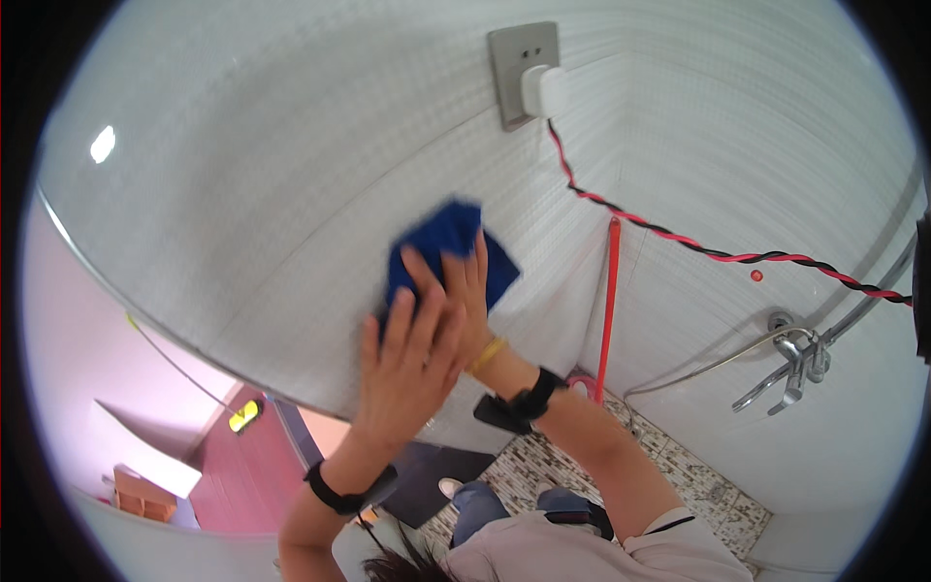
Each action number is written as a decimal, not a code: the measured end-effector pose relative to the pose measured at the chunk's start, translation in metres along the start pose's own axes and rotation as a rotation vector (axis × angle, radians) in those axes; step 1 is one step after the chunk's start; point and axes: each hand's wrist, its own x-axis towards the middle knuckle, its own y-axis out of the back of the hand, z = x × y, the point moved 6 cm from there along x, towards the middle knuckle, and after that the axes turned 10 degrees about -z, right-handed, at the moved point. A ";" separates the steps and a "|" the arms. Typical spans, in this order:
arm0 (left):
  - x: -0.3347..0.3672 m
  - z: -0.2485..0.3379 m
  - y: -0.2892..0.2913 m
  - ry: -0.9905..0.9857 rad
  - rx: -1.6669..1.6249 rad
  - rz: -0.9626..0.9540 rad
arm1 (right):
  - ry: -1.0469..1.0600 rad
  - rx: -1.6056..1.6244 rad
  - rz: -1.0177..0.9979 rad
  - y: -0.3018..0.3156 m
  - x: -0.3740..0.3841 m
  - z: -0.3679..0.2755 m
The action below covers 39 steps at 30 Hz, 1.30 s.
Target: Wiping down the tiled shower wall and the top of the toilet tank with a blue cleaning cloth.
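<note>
A dark blue cloth (451, 238) lies bunched against the white tiled wall (291, 213), its edges slightly blurred. My right hand (467, 291) holds it there, pressing it to the tiles with the fingers stretched over it. Overlapping the right hand from the lower left is my left hand (407, 359). Its fingers are spread, with the tips by the lower edge of the cloth. Black bands sit on both wrists, and a yellow band circles the right one.
Above the hands, a white plug (543, 92) fills part of a grey wall socket (508, 73). Its red-and-black twisted cord (669, 233) runs right. A red pole (609, 310) leans in the corner, near a chrome shower tap (793, 369). A yellow-headed mop (246, 416) stands beyond the wall's left edge.
</note>
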 end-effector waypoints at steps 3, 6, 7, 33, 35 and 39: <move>0.010 -0.018 0.032 0.125 0.097 0.122 | -0.022 0.058 0.048 0.017 0.050 -0.030; -0.014 -0.018 0.029 0.194 0.148 0.123 | 0.015 0.067 -0.042 -0.005 0.023 -0.049; -0.028 -0.015 0.020 0.205 0.129 0.091 | 0.103 0.043 -0.096 -0.015 0.004 -0.057; -0.114 -0.012 -0.051 0.085 0.064 0.145 | 0.195 0.443 -0.631 -0.083 -0.119 -0.068; -0.127 -0.001 -0.066 0.079 0.028 0.007 | 0.178 0.488 -0.599 -0.092 -0.150 -0.066; -0.138 -0.027 -0.036 0.034 0.048 0.098 | 0.157 0.352 -0.267 -0.067 -0.104 -0.098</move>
